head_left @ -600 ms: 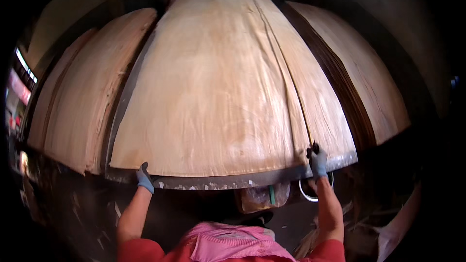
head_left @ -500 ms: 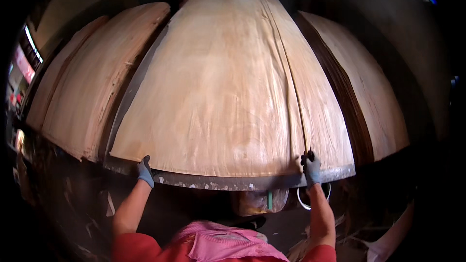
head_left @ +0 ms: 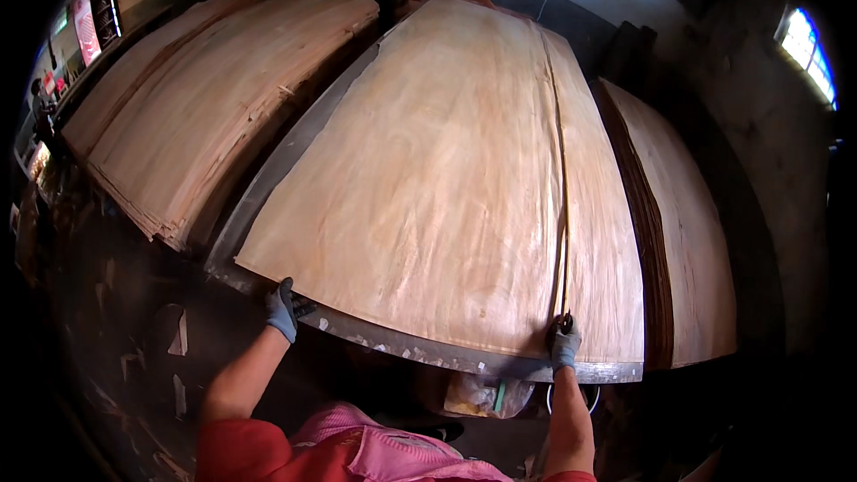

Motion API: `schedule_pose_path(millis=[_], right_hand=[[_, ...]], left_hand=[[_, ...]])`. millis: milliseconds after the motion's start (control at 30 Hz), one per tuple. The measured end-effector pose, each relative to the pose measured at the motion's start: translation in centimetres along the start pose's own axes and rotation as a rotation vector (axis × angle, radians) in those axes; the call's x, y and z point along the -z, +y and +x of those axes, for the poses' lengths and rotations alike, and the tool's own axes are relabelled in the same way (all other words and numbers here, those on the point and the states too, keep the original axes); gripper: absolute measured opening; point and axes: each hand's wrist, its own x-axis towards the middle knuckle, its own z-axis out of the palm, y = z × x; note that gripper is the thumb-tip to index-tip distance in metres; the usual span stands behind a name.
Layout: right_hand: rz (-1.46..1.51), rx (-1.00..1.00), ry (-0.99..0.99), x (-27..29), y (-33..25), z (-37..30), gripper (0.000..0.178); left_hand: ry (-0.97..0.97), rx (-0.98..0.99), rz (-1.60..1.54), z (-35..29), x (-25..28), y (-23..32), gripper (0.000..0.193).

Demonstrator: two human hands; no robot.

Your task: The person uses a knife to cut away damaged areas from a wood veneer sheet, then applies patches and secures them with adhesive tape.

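Atop dark table (head_left: pixel 446 355) — pale wood sheet (head_left: pixel 420 178); left hand (head_left: pixel 281 311) at near edge, right hand (head_left: pixel 563 342) nearer seam (head_left: pixel 563 178); long axis runs from fingers toward table's far end; whether fingers clamp — cannot tell.

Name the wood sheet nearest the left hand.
The wide middle sheet, left of the dark seam: its edge meets the left hand; the others lie farther off.
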Motion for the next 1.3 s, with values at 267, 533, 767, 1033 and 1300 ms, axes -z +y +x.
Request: schedule_pose_path(millis=[267, 533, 767, 1033, 1300], right_hand=[[-0.125, 0.084, -0.032, 0.4, -1.0, -0.2, 0.029], [0.249, -0.143, -0.196, -2.8, -4.8, -3.5, 0.028], [-0.346, 0.37, -0.09, -4.3, -10.9, -5.3, 0.021], [-0.737, 0.482, 0.006, -3.6, -10.1, -5.5, 0.021], [-0.66, 0.508, 0.003, -3.6, -9.2, -5.8, 0.024]], left_hand=[[-0.006, 0.016, -0.018, -0.5, -0.3, 0.3, 0.028], [-0.049, 0.032, -0.061, -1.1, 0.2, 1.3, 0.028], [-0.065, 0.051, -0.052, -0.3, 0.8, 1.0, 0.029], [-0.079, 0.001, -0.044, -1.5, -0.2, 1.7, 0.033], [-0.087, -0.089, 0.051, -2.2, 0.2, 1.9, 0.042]])
